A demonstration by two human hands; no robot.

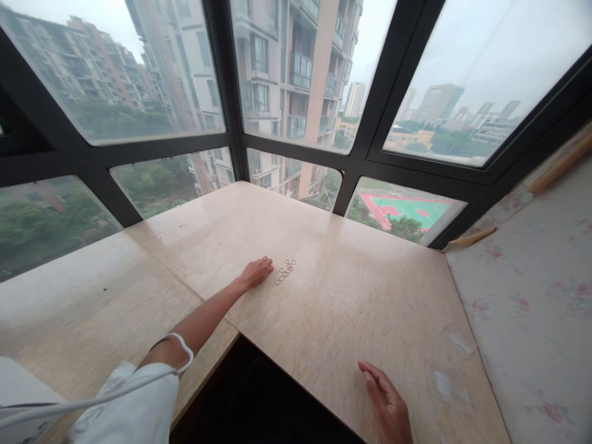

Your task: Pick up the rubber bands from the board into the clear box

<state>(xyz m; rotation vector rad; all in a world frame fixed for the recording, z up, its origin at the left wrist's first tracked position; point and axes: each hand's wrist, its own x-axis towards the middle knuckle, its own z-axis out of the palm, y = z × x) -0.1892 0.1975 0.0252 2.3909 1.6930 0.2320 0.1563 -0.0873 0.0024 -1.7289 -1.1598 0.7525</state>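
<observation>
Several thin small rings (285, 272), some of them reddish, lie in a loose cluster on the pale stone surface (333, 308). Just left of the cluster is my left hand (258, 273), knuckles up and fingers curled together close to the stone. Small ring-like glints show at its fingertips, too small to make out whether they are held. My right hand (387, 401) rests near the front edge at the lower right, well apart from the rings. Its thumb lies close to its lightly curled fingers, and nothing shows between them.
A clear plastic piece (444, 383) with a whitish patch lies at the right, with another clear piece (459, 341) behind it. Dark window frames (238, 123) border the back. A dark gap (250, 394) opens below the front edge. A white cable (139, 385) crosses my left arm.
</observation>
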